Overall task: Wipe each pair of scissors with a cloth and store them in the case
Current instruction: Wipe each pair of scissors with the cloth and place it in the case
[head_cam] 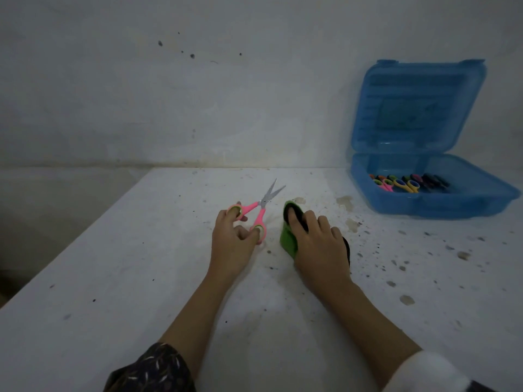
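1. On the white counter [141, 264], near its middle, the left hand [230, 244] holds pink scissors [259, 212]. Two fingers [256, 232] are poked through the handle loops, so this hand is gripping the scissors.

2. The blades are open a little, like a thin V. They point away from the person and a bit to the right. The handles are the end close to the hand.

3. The right hand [317, 244] is just beside the scissors, on their right. It lies flat on a green and black cloth [288, 236] and presses it onto the counter. Its fingers are spread out over the cloth, not curled around it.

4. The blades and the cloth are near but not touching. The blade tips sit a bit past the far end of the cloth, to its left.

5. I think the next move is to bring cloth and blades together. The right hand is the one by the cloth, so it would slide left, or the left hand would swing the blades right.

6. A blue case [424, 205] stands open at the far right, well apart from both hands. More scissors lie inside it already. The right hand is nearer to it.

7. The pink pair is not yet stored.
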